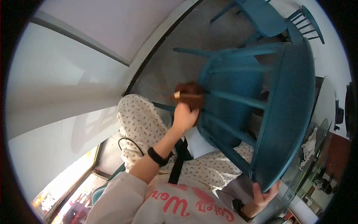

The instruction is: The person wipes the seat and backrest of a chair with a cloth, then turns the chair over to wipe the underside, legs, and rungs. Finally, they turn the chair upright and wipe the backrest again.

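Observation:
A teal wooden chair (285, 100) with a spindle back lies tilted across my lap, its curved top rail to the right. My left hand (185, 117), with a black band on the wrist, is closed on a brown cloth (189, 95) that has a pale tag. The cloth is slightly blurred and lies against the near edge of the chair seat (231, 100). At the lower end of the top rail, my right hand (265, 195) grips the rail with thumb and fingers.
Another teal chair (266, 18) stands on the grey floor (164, 71) beyond, with a further spindle back (307, 24) behind it. A pale wall panel (71, 74) rises on the left. Glass-topped furniture (322, 127) is at the right.

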A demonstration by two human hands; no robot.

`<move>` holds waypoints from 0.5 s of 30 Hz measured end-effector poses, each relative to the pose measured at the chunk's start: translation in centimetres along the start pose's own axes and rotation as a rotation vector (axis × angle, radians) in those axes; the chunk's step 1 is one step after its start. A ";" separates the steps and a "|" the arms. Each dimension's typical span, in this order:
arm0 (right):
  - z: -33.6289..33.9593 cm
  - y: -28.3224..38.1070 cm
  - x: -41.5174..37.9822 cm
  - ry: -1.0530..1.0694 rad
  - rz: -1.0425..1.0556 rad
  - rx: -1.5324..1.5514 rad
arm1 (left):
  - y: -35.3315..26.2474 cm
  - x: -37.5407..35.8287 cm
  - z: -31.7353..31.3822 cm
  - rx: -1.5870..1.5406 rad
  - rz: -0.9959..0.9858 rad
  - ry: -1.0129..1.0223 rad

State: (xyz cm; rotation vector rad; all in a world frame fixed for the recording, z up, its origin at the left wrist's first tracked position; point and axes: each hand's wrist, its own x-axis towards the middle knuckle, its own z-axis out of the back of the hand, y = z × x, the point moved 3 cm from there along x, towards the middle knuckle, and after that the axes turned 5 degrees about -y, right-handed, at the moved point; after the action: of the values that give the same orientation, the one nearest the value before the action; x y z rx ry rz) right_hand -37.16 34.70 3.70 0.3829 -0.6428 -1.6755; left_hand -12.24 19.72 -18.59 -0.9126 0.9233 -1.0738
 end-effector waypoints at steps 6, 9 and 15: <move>0.9 -2.6 -1.8 -0.069 -0.022 -0.056 | 1.7 0.9 -2.0 -0.235 -0.076 -0.107; 1.3 -3.1 -1.9 -0.129 0.053 -0.055 | -0.5 6.8 -2.0 -0.233 -0.151 -0.019; 0.5 -1.1 -0.9 -0.035 0.117 -0.100 | -2.2 18.8 -5.2 0.081 -0.079 0.175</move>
State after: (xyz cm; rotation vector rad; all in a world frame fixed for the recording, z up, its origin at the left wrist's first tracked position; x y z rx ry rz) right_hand -38.12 35.81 3.29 0.2410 -0.5937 -1.5985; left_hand -13.72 0.29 -21.29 -0.8027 0.9868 -1.2654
